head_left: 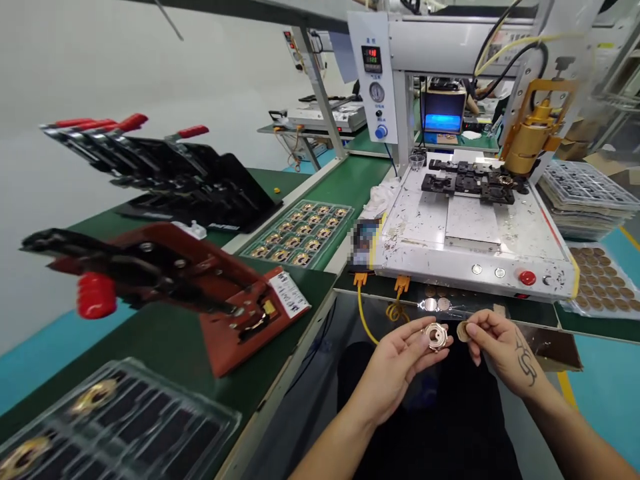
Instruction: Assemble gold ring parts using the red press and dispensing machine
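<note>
My left hand holds a round metal part with a gold-coloured ring shape, its open face turned up between thumb and fingers. Just to the right, my right hand pinches a small round brown disc between thumb and forefinger. The disc and the metal part are a short gap apart, above my lap. Behind them, a strip of clear film with round pieces lies at the machine's front edge.
The white machine with black fixtures stands ahead. A tray of gold parts lies left of it, a red-handled clamp fixture nearer. Brown discs lie right; another tray sits front left.
</note>
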Available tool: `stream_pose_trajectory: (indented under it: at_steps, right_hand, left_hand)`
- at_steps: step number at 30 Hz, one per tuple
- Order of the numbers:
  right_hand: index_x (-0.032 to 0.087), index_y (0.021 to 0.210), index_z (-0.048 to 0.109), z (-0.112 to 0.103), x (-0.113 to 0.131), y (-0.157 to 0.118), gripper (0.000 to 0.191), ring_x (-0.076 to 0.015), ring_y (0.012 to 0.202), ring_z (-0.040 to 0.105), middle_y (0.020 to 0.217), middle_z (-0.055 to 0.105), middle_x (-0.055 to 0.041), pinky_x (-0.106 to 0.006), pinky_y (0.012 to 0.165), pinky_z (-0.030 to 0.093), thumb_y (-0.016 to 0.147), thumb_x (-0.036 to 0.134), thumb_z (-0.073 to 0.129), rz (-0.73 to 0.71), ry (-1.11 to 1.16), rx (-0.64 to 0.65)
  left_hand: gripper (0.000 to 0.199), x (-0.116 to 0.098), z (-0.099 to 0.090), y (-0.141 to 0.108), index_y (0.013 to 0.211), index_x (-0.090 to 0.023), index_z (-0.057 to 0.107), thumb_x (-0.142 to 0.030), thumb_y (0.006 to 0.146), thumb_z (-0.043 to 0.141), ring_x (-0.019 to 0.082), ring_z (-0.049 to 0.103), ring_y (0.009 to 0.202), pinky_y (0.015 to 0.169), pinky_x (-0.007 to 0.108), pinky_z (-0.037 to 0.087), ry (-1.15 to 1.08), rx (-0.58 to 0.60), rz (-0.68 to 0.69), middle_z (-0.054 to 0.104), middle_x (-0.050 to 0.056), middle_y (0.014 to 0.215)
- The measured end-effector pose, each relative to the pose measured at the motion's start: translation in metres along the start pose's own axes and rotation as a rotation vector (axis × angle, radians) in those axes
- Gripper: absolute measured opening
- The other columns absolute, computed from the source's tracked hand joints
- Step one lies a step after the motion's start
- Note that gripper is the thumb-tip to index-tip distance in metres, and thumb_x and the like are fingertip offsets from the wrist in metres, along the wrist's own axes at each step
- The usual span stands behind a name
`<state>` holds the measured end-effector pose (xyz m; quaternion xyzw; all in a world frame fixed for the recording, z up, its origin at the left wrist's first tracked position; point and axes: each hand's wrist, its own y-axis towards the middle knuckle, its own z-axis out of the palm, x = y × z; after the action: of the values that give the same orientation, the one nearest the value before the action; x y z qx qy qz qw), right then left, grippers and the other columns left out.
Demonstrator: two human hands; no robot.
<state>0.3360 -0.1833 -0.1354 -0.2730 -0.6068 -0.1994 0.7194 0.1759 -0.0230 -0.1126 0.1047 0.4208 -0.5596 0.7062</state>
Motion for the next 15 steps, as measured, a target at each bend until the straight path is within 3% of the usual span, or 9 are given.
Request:
stream_pose_trajectory:
  at_steps: [8,15]
  right_hand:
    - [0.020,0.085,0.060,0.002,0.010,-0.013,0.042,-0.0116,0.053,0.051,0.065,0.061,0.0024,-0.026,0.052,0.043,0.091,0.055,0.083,0.165,0.193,0.100]
    - [0.021,0.085,0.059,0.004,0.014,-0.013,0.042,-0.0107,0.053,0.042,0.066,0.054,0.0034,-0.026,0.052,0.032,0.099,0.059,0.071,0.130,0.010,0.137]
  left_hand:
    - [0.049,0.009,-0.004,-0.008,0.132,-0.015,0.074,-0.041,0.091,0.086,0.035,0.075,0.123,0.114,0.056,0.056,0.047,0.015,0.074,0.081,0.017,0.124]
    - [0.048,0.009,-0.004,-0.010,0.131,-0.016,0.076,-0.041,0.092,0.085,0.036,0.075,0.123,0.113,0.055,0.057,0.022,0.035,0.055,0.082,0.015,0.121]
